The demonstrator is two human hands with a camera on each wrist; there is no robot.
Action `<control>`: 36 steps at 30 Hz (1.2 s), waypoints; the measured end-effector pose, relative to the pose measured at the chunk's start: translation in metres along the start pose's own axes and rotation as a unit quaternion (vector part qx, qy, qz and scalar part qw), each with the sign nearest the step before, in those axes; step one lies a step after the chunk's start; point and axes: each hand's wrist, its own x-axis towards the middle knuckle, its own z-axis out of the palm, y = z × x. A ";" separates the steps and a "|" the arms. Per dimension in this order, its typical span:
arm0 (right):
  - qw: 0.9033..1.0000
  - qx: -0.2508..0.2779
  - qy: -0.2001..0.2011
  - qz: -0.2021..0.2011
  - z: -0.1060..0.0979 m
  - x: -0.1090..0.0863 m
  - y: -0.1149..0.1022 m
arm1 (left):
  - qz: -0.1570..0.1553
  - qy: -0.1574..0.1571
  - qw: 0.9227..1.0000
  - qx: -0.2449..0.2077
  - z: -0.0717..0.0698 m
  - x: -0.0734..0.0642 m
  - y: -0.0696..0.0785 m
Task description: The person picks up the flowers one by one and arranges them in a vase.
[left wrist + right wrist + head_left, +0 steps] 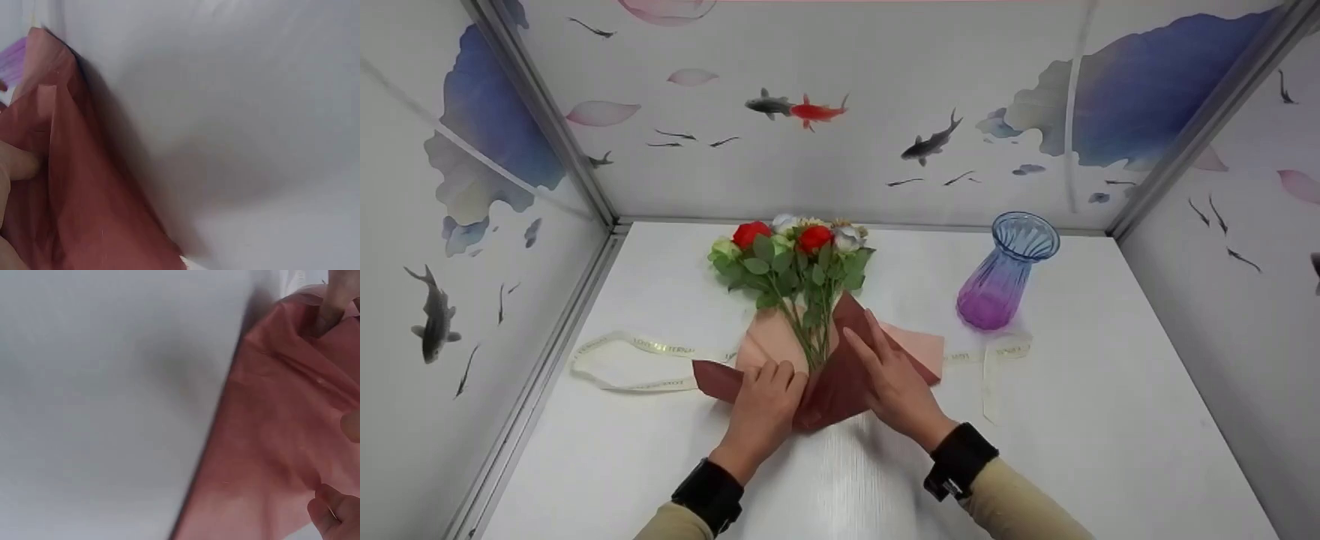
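A bouquet of artificial flowers (pixel 816 240), with red, white and green blooms, lies on wrapping paper (pixel 840 390) that is pink on one face and dark red on the other. My left hand (pixel 765 405) pinches the paper beside the lower stems, fingers curled; its thumb presses into a fold in the left wrist view. Over the paper's raised right flap lies my right hand (pixel 896 382), its index and middle fingers extended. The right wrist view shows its fingertips (pixel 329 506) against the dark red paper (pixel 264 433). The lower stem ends are hidden by the paper.
A blue-to-purple glass vase (pixel 1009 274) stands at the back right. Cream ribbon with gold lettering (pixel 649 386) loops out on the left; its other end (pixel 988 386) lies on the right below the vase. Printed panels (pixel 840 180) enclose the white table (pixel 1080 450) at the back and sides.
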 end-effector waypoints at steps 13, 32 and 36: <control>0.976 -0.158 0.106 -0.102 -0.021 0.016 -0.001 | 0.053 0.038 0.997 0.031 -0.005 0.006 0.013; 0.977 -0.153 0.123 -0.089 -0.040 -0.013 0.029 | -0.075 -0.110 0.985 -0.109 -0.033 -0.014 -0.023; 0.979 -0.147 0.109 -0.092 -0.047 -0.022 0.032 | -0.066 -0.144 0.976 -0.147 -0.038 -0.017 -0.028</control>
